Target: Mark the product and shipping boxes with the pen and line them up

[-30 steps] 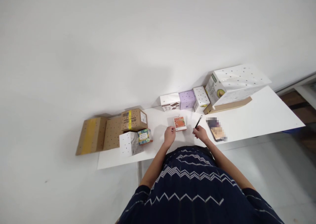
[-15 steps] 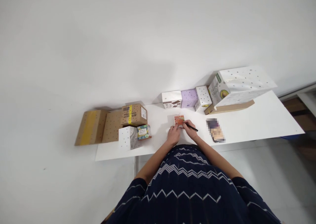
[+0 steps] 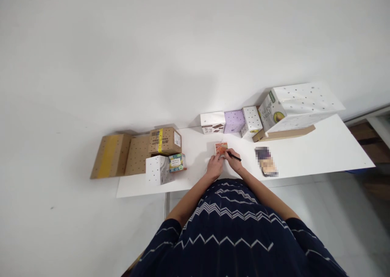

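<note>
A small orange-red printed box or card with a pale edge (image 3: 221,147) lies on the white table in front of me. My left hand (image 3: 215,165) reaches to its near edge, with fingers stretched forward and fingertips touching it. In my right hand (image 3: 234,162) is a slim black pen (image 3: 236,157), pinched between the fingers, its back end pointing right. The pen's tip is over or against the right near corner of the orange-red piece; contact cannot be made out.
Along the wall stand a white box (image 3: 212,123), a purple box (image 3: 234,121), another white box (image 3: 252,120) and a large white avocado-print box (image 3: 300,106). Brown cartons (image 3: 112,155) and a green-blue box (image 3: 177,162) stand left. A pixelated phone-shaped object (image 3: 266,162) lies right on the table (image 3: 329,151).
My right hand and the pen have shifted slightly left, and the pen's back end sits a little higher. My left hand stays at the orange-red piece. The view has tilted slightly.
</note>
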A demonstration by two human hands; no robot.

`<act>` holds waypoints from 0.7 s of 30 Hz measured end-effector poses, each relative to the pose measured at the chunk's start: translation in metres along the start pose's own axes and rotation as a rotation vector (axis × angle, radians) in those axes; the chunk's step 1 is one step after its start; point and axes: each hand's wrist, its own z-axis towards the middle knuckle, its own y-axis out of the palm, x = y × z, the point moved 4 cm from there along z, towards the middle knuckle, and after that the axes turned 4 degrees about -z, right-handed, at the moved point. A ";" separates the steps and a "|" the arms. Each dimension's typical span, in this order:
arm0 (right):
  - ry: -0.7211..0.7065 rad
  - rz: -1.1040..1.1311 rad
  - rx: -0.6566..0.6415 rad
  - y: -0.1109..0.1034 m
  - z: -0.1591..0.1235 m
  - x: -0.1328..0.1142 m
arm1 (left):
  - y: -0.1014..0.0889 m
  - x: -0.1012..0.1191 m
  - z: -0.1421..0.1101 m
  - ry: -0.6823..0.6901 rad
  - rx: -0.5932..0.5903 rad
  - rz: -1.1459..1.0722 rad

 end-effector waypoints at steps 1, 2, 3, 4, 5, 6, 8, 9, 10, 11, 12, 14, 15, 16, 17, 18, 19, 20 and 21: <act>0.000 -0.002 -0.001 0.000 0.000 0.000 | 0.000 0.000 0.000 -0.002 0.000 0.000; 0.001 -0.004 -0.002 0.000 0.000 0.000 | 0.000 0.000 0.000 -0.003 0.000 0.000; 0.001 -0.006 -0.002 0.000 0.000 0.000 | 0.000 0.000 0.000 -0.004 0.001 0.000; 0.001 -0.006 -0.001 0.000 0.000 0.000 | 0.000 0.000 0.000 -0.004 0.002 -0.001; 0.001 -0.004 0.002 0.000 0.000 0.000 | 0.000 0.000 0.000 -0.004 0.002 -0.003; 0.002 -0.001 0.005 -0.001 0.000 0.000 | 0.000 0.000 0.000 -0.004 0.002 -0.004; 0.002 0.010 0.010 -0.001 0.000 0.000 | -0.001 0.001 0.000 -0.003 0.000 0.000; 0.001 0.017 0.010 -0.001 0.001 0.000 | -0.002 0.001 0.000 -0.002 -0.003 0.004; 0.000 0.024 0.008 -0.001 0.001 0.000 | -0.002 0.001 0.000 -0.001 -0.004 0.008; 0.000 0.032 0.006 -0.001 0.001 0.000 | -0.003 0.002 0.000 -0.003 -0.006 0.014; 0.001 0.039 0.003 -0.001 0.001 -0.001 | -0.004 0.002 0.000 -0.004 -0.008 0.020; 0.015 0.054 0.004 -0.002 0.001 -0.001 | -0.005 0.003 0.000 -0.010 -0.013 0.034; 0.030 0.061 0.010 -0.003 0.000 0.000 | -0.006 0.003 -0.001 -0.011 -0.017 0.041; 0.052 0.068 0.022 -0.004 0.000 0.002 | -0.006 0.004 -0.001 -0.013 -0.021 0.046; 0.080 0.073 0.039 -0.007 -0.001 0.004 | -0.007 0.004 -0.001 -0.014 -0.024 0.047; 0.113 0.074 0.059 -0.010 -0.002 0.007 | -0.007 0.004 -0.002 -0.015 -0.025 0.046; 0.150 0.069 0.079 -0.013 -0.003 0.012 | -0.008 0.004 -0.002 -0.015 -0.026 0.042; 0.191 0.059 0.093 -0.017 -0.003 0.017 | -0.008 0.005 -0.002 -0.014 -0.024 0.040; 0.232 0.041 0.098 -0.022 -0.003 0.023 | -0.009 0.005 -0.002 -0.012 -0.020 0.038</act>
